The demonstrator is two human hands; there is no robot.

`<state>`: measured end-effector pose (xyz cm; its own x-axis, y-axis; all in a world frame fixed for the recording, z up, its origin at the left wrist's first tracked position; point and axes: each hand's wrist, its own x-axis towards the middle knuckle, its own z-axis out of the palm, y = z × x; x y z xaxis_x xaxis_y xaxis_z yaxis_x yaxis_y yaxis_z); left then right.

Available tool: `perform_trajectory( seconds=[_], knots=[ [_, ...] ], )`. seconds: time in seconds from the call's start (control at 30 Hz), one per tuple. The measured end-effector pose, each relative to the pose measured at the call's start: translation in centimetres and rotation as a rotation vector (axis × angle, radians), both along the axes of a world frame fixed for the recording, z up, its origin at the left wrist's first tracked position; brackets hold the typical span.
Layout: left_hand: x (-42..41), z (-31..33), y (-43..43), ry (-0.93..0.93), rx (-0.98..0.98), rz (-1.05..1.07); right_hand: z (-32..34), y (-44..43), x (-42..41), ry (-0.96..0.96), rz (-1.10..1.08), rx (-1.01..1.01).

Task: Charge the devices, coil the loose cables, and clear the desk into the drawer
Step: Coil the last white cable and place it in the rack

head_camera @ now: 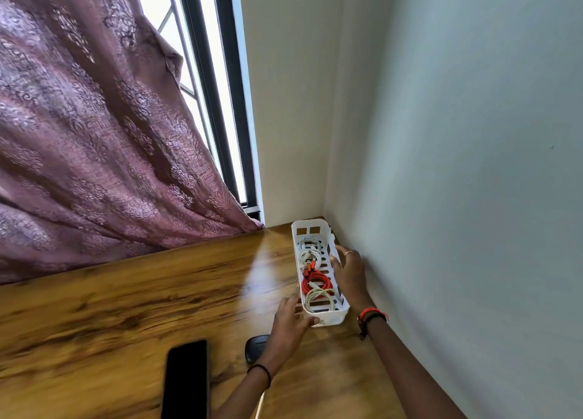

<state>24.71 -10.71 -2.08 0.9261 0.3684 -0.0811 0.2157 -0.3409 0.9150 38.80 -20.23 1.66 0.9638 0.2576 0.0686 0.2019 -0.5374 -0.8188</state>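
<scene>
The left hand [291, 316] sits at the near end of the long white slotted plastic basket [328, 319], fingers spread and loosely curved, fingertips touching the rounded near corner on its left side; it is open against the wall rather than clamped, with no finger seen hooked over the rim. The right hand [348, 272] lies along the basket's right wall about midway up its length, also open, fingers fanned toward 11 o'clock and resting on or just beside the rim; whether the palm presses the wall I cannot tell. Between them the basket runs with its long axis from about 5 o'clock near the wrists to 11 o'clock toward the room corner, its far end tucked close to the pale wall [473, 197]. So the hands bracket it slantwise: left at the near short end, right farther along the long side, and the right is the one squeezed between basket and wall. Inside lie coiled cables in a row: a white coil [318, 298] nearest, a red coil [317, 282] in the middle, more white coils [307, 251] beyond. Judging by this, the coiling looks done and the basket is likely the thing to lift or slide next, drawn back toward 5 o'clock. Outward on the wood-grain desk [126, 292], a black phone [186, 380] lies at 7 o'clock of the left hand, and a dark rounded case [255, 347] sits just beside that wrist. A mauve patterned curtain [94, 134] hangs at 10 o'clock.
</scene>
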Motion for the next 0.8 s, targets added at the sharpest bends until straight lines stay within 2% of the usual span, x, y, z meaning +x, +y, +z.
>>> perform_trajectory(
  seconds=[0.1,0.4,0.53,0.8],
  knots=[
    [1.0,0.1,-0.3,-0.006,0.032,0.061,0.0,0.6,-1.3,-0.175,0.061,-0.05],
    [4.8,0.7,-1.3,-0.045,0.041,0.105,-1.7,0.9,-1.9,-0.342,0.118,-0.165],
    [6.0,0.9,-1.5,-0.039,0.032,0.115,-2.4,0.6,-0.7,-0.368,0.153,-0.311],
    [7.9,1.3,-1.8,-0.024,-0.002,0.145,-1.6,0.7,1.5,-0.36,0.198,-0.306]
  ],
)
